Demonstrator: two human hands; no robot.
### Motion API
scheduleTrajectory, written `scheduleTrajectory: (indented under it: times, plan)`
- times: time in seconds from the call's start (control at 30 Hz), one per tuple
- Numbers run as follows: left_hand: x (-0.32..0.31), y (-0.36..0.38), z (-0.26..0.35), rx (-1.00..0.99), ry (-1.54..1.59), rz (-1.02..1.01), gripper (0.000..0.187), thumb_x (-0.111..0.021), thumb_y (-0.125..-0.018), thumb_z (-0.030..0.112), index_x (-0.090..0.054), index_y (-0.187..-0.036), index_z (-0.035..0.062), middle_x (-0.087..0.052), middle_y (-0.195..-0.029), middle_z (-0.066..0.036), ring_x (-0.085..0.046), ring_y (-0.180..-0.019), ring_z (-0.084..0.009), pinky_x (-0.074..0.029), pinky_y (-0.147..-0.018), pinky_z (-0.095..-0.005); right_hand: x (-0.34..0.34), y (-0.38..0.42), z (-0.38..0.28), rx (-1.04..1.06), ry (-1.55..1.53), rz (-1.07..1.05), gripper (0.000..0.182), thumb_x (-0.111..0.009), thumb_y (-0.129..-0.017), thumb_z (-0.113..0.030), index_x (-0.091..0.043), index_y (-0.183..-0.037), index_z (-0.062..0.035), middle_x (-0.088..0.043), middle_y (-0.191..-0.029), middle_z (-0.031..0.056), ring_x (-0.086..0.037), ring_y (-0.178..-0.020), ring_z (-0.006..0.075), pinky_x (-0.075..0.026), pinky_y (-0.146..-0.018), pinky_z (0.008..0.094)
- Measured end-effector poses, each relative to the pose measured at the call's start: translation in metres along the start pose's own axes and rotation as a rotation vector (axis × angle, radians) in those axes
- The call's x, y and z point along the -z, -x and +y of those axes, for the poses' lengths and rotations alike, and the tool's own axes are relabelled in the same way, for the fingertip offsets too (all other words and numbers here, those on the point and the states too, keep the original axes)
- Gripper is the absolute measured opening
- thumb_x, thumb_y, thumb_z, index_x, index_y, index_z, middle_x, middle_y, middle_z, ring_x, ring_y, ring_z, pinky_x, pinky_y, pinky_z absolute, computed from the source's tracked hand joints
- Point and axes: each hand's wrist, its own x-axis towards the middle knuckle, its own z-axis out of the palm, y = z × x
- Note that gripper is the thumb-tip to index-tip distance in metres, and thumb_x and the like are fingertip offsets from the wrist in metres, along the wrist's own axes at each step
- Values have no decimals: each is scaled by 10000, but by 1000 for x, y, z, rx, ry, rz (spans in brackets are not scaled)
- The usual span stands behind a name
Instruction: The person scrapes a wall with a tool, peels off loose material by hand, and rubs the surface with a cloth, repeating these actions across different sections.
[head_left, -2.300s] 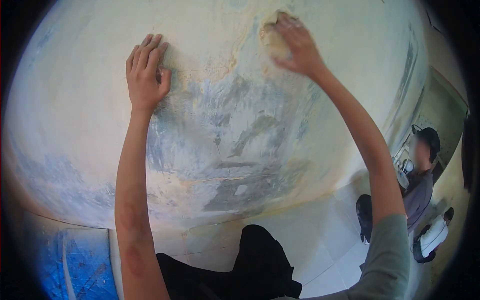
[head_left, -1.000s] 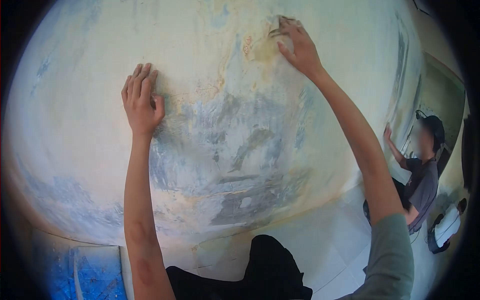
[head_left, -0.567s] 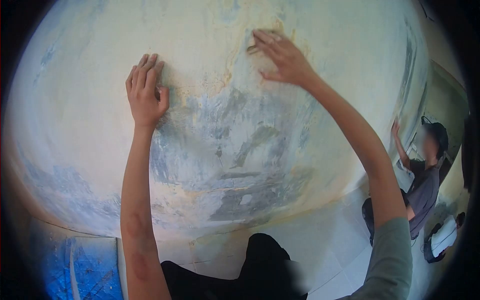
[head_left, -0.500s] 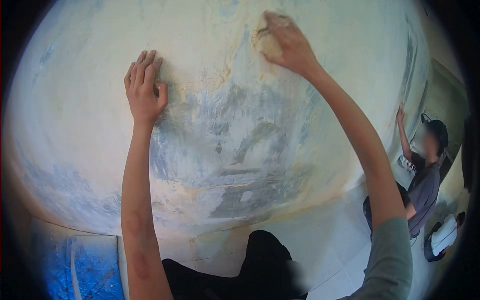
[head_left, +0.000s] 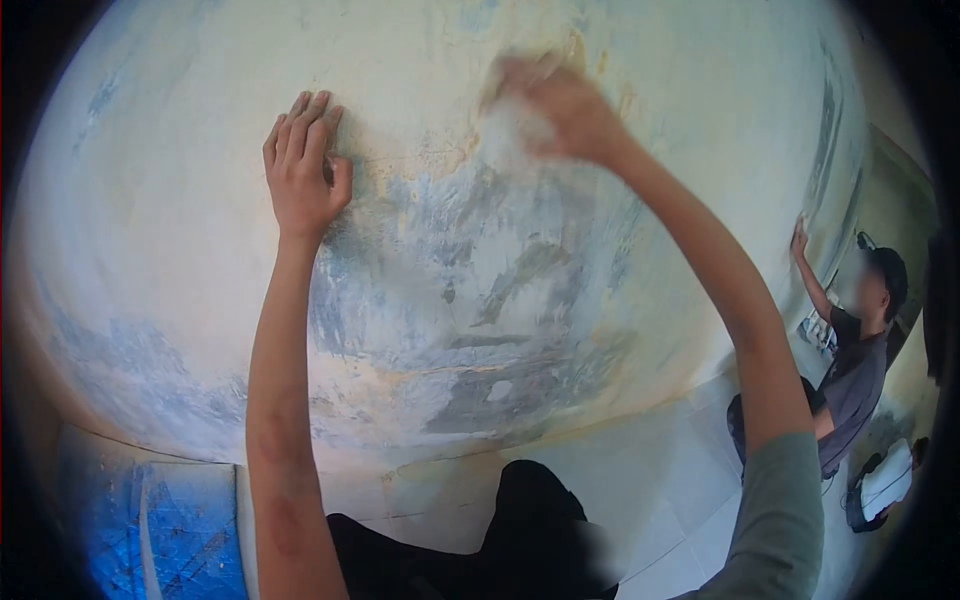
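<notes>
Left hand (head_left: 305, 165) flat on the wall (head_left: 150, 200), fingers together and pointing up, holding nothing, just palm against chalky plaster. Right hand (head_left: 560, 110) blurred up high, pressed to the same wall with something pale under the fingers, maybe a scrap of sandpaper or a pad (head_left: 510, 125); too smeared to tell what, or how tight the grip is. Wall surface patchy: cream top coat worn through to blue-grey streaks and yellowish scuffs, matte and dusty looking. Pale tiled floor (head_left: 640, 480) below, blue tarp (head_left: 170, 540) crinkled at lower left. Far right, another person (head_left: 855, 340) in a grey shirt with one hand up on the wall.
</notes>
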Motion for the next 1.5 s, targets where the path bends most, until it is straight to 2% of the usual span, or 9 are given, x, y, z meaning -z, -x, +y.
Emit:
scheduleTrajectory:
  times: [0.13,0.27,0.33,0.53,0.63,0.77,0.9,1.03,1.5]
  plan:
    - [1,3,1,24,26,-21,485,-492,-728,90,-609,-1199,90,-539,-1360,-55,-440,-1330,-251,-299,-1112,-446,1,6,3,-515,412,212,783,-630,-798,-535,-423,-1423,-112,-390,-1496,97,-397,-1359,263,-229,-1167,452]
    - [0,0,-2,10,12,-3,488,-489,-727,83,-610,-1199,91,-545,-1353,-53,-446,-1325,-246,-306,-1109,-447,16,20,-9,109,-104,-242,661,-629,-831,-385,-442,-1405,-114,-388,-1483,157,-405,-1345,293,-229,-1159,461]
    - [1,1,-2,8,22,-9,488,-490,-728,83,-610,-1201,91,-545,-1353,-53,-446,-1325,-245,-304,-1110,-446,24,15,24,-707,-40,188,833,-619,-772,-575,-369,-1466,-187,-326,-1539,38,-334,-1398,211,-221,-1169,455]
    - [-1,0,0,11,15,2,460,-504,-730,106,-619,-1176,102,-567,-1319,-51,-471,-1302,-242,-318,-1100,-448,11,44,6,172,-91,-347,637,-606,-831,-351,-439,-1407,-138,-373,-1500,125,-362,-1376,258,-250,-1128,485]
    - [0,0,-1,16,17,-2,474,-497,-729,94,-612,-1189,94,-557,-1336,-56,-459,-1314,-246,-305,-1108,-444,7,35,26,-668,169,321,677,-668,-761,-436,-490,-1386,-247,-384,-1510,22,-320,-1412,194,-111,-1173,549]
    - [4,-2,-1,7,32,1,459,-510,-729,112,-616,-1176,99,-570,-1317,-53,-473,-1300,-242,-317,-1098,-441,12,47,-2,-21,-32,-274,541,-636,-831,-360,-518,-1354,-282,-421,-1477,55,-338,-1395,223,-159,-1140,585]
    - [1,1,1,23,25,17,450,-512,-730,112,-616,-1168,96,-571,-1314,-54,-473,-1299,-242,-318,-1097,-440,-1,42,41,-634,698,41,612,-660,-789,-523,-517,-1354,-335,-339,-1532,1,-298,-1416,197,-152,-1165,549]
    - [4,-2,-2,22,18,8,473,-501,-722,72,-608,-1183,78,-550,-1347,-66,-450,-1322,-253,-308,-1096,-442,4,36,-6,32,14,-270,488,-595,-881,-374,-515,-1358,-310,-351,-1522,40,-333,-1394,227,-238,-1126,558]
    - [0,1,-2,13,36,23,442,-496,-726,72,-620,-1151,76,-560,-1329,-64,-460,-1311,-253,-315,-1086,-439,1,31,21,-324,205,102,534,-609,-861,-390,-511,-1368,-255,-457,-1447,46,-394,-1353,215,-170,-1152,496]
